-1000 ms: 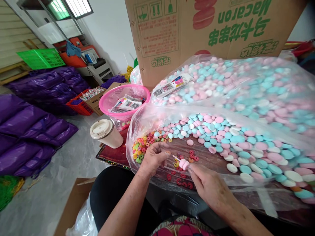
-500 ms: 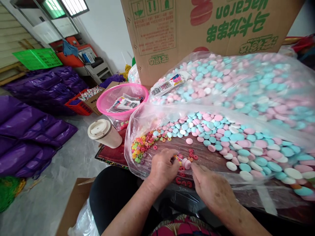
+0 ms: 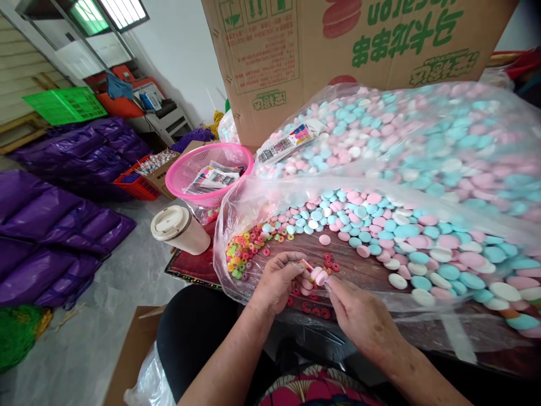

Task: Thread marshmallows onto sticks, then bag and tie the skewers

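Note:
A short candy skewer [image 3: 319, 276] with pink round candies and a yellowish piece lies between my two hands, above the plastic-lined tabletop. My right hand [image 3: 359, 313] pinches its right end. My left hand [image 3: 282, 280] is curled round the left end, thumb against fingers; what lies inside its curled fingers is partly hidden. Below and beside the hands are loose red ring candies [image 3: 316, 310]. More ring candies [image 3: 242, 254] in yellow, green and orange are heaped to the left. Pink, blue and white disc candies [image 3: 408, 231] spread behind and to the right.
A large clear bag [image 3: 422, 141] full of disc candies rises behind, before a cardboard box [image 3: 270, 62]. At the left stand a lidded cup [image 3: 181, 230] and a pink basket [image 3: 173, 186] with printed packets. Purple bundles [image 3: 54, 237] lie on the floor.
My left fingers have lifted and opened out somewhat around the left end of the skewer. The skewer has tilted slightly upward, and my right hand stays on its right end.

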`<state>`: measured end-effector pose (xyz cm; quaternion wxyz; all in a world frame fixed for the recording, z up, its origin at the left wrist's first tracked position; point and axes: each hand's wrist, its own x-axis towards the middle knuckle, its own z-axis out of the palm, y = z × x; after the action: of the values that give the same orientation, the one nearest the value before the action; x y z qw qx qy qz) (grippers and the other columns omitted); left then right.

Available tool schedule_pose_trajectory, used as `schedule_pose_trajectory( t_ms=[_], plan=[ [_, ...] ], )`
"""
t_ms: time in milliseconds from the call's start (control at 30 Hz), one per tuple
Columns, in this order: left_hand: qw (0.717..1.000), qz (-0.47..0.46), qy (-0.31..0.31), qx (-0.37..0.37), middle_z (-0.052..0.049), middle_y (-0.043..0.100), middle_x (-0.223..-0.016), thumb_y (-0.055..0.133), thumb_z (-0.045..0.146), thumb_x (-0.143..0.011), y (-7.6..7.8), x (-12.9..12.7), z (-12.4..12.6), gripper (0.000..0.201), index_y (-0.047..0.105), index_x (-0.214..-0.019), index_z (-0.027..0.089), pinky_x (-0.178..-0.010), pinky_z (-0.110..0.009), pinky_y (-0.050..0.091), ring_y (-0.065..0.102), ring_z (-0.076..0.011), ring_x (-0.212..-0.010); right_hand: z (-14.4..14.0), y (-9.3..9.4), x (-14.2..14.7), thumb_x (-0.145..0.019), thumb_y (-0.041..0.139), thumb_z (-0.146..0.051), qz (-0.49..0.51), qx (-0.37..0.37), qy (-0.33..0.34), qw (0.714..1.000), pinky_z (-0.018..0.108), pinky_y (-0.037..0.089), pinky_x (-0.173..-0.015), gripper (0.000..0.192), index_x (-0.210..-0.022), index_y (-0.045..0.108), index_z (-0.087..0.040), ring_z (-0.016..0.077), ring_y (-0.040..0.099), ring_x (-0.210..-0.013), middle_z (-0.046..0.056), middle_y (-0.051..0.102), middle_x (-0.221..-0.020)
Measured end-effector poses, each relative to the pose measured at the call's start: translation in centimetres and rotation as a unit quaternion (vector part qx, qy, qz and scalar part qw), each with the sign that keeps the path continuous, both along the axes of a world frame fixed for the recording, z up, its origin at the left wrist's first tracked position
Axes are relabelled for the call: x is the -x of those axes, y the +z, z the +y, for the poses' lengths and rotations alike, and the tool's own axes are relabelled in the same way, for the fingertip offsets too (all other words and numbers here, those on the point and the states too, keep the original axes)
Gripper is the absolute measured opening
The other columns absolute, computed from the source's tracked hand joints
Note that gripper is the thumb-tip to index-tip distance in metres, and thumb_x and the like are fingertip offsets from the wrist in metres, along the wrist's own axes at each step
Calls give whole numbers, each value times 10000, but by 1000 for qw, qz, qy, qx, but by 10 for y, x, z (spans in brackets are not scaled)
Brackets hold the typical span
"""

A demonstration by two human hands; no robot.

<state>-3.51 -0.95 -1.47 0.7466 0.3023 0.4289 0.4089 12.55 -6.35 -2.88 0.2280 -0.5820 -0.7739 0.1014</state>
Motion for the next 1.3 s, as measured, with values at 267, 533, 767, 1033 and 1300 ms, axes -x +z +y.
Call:
schedule_pose_trajectory(
  t_ms=[267,533,767,1033,1300],
  plan=[
    [998,-31,-41,20,-6,632,-626,754,270,-635,1,6,1,377,629,-949,103,-456,-210,451,566,-91,-467,-6,1,-8,-888,302,-161,-44,-21,18,999,263,404,-529,327,-908,628,-160,184,647,-626,74,688,-768],
    [922,279,-118,-242,-23,662,-741,570,209,-772,14,14,1,168,685,-883,160,-628,-242,446,582,-129,-643,-8,0,-6,-868,327,-152,-75,0,19,997,270,367,-482,304,-898,628,-179,188,634,-571,48,675,-697],
    [780,469,-174,-375,-33,643,-715,489,106,-758,26,6,-8,237,695,-840,189,-667,-273,424,572,-171,-696,-10,-10,-2,-902,293,-174,36,21,41,998,255,422,-555,325,-857,615,-183,170,636,-619,57,677,-707],
    [849,440,-110,-270,-37,637,-761,450,295,-871,32,33,18,281,621,-1069,194,-637,-247,461,595,-150,-688,-6,-1,-4,-912,359,-209,154,-19,47,987,230,449,-568,278,-887,633,-173,151,631,-626,45,677,-723],
    [664,702,-115,-231,-122,586,-1082,469,86,-778,3,42,34,186,623,-842,168,-837,-367,432,569,-250,-978,-8,3,-1,-919,341,-238,141,0,26,990,230,383,-514,307,-741,586,-189,128,556,-530,15,609,-609]
  ],
)
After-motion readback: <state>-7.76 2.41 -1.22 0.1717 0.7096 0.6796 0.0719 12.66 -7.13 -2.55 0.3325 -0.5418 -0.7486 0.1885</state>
